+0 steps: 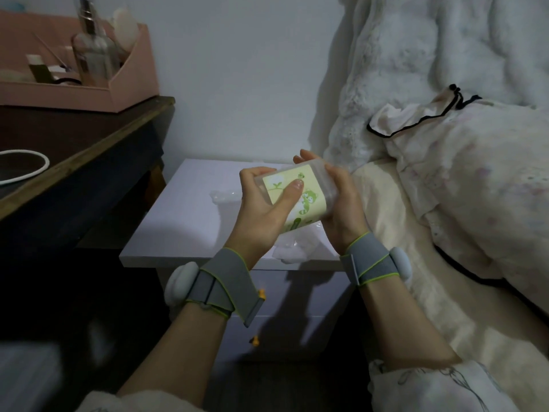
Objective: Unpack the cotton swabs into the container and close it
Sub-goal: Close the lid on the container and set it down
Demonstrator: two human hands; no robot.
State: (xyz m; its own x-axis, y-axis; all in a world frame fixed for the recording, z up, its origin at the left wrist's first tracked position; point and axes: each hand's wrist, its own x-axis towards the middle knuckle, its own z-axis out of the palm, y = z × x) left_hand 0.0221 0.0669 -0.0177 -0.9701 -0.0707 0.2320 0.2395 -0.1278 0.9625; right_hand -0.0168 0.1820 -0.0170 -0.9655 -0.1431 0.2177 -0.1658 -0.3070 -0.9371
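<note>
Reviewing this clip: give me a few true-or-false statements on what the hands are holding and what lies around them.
1. Both hands hold the container. True: the left hand and the right hand grip it from either side.
2. The container stands upright on the white nightstand. False: it is lifted above it and tilted on its side.
3. The container carries a green and yellow label. True.
4. The pink organizer sits on the nightstand. False: it sits on the dark desk to the left.
5. Crumpled clear plastic wrap lies on the nightstand. True.
</note>
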